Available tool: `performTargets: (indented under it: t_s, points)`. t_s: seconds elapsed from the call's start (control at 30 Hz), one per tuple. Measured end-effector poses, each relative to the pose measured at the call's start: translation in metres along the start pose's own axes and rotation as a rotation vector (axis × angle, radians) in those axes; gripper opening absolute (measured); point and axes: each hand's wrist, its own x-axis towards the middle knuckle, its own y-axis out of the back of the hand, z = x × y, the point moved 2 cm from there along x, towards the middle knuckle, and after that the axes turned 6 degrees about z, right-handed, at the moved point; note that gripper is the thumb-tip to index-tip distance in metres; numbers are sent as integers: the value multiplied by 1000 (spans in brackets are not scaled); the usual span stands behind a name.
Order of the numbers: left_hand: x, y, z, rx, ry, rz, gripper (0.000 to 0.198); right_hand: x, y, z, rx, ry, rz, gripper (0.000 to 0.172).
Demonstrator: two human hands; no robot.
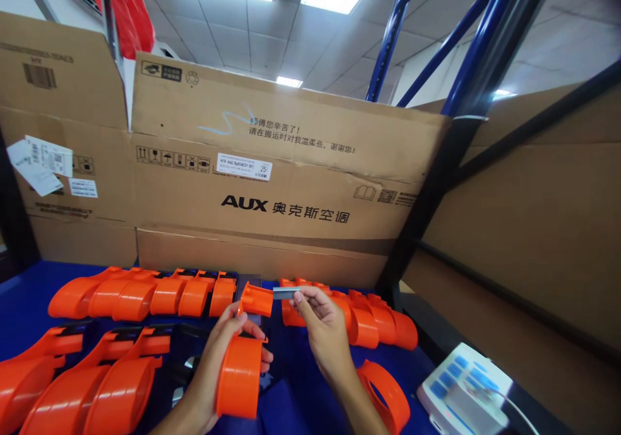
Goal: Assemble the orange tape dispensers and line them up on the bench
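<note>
Strip [285, 293], grey, one, short and narrow, with what look like fine teeth along its upper edge; located above the blue table [24, 283], just right of the upper part of an orange piece [237, 380], its long axis running left to right, nearly in line with that upper part; whether its left end touches the orange or stops just short cannot be told; right hand [327, 325], nearer to the strip, pinching its right end between thumb and fingers; left hand [218, 348], wrapped around the orange piece between its narrow upper part and the wide round band below, fingertips showing on the right side; orange piece glossy, smooth, bright, its band broad and curved; nearby stock: back row [165, 296] of like orange pieces at left, second row [383, 322] at right, front group [116, 390] lower left, loose orange ring [388, 393] beside the right forearm, white device [466, 390] with blue buttons at lower right, printed cardboard [301, 241] standing behind
</note>
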Motion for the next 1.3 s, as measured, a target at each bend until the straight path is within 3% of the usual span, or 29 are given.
performTargets:
  t_s: [0.2,0.57,0.67,0.8,0.97,1.1,1.3]
  points:
    - [1,4,-5,31,69,-24,42,-1,-2,5,-12,43,32,36]
    - [0,-6,-6,3,30,7,42,-8,-6,6,-115,86,-8,25]
    - [-3,-8,-4,76,-19,-6,54,-15,-8,0,-251,175,-30,21]
    - [-5,-5,-2,140,-35,-54,67,-23,-11,-10,-463,383,-131,31]
    - [0,0,6,186,-84,-54,59,-23,-11,-15,-577,505,-263,39]
    - [3,4,27,169,-164,12,40,-19,-11,-12,-691,468,-357,40]
    - [8,17,48,11,-64,189,37,-24,-20,-2,-961,336,-621,23]
